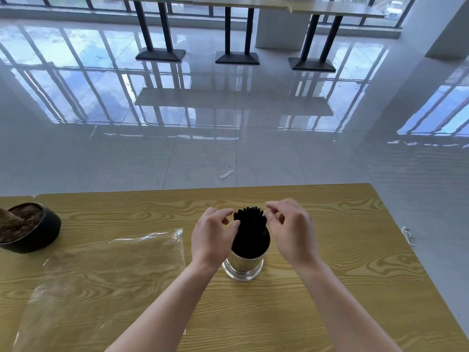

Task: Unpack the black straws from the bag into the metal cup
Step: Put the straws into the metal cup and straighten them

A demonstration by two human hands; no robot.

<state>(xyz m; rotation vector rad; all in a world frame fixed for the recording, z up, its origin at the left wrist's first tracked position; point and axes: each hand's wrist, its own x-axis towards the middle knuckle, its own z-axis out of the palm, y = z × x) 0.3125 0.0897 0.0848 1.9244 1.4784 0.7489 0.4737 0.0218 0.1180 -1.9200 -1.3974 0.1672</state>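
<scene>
A bundle of black straws is seen standing upright in a metal cup on a wood-grain table. The bundle is flanked by the left hand and right hand, fingers loosely curled (nothing gripped). The clear bag lies flat at left.

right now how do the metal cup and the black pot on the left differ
The metal cup is shiny, tall and narrow; the black pot is dark, low and wide. The cup stands between both hands, packed with black straws; the pot sits alone at the table's left edge, holding brown matter. Both stand upright on the table.
</scene>
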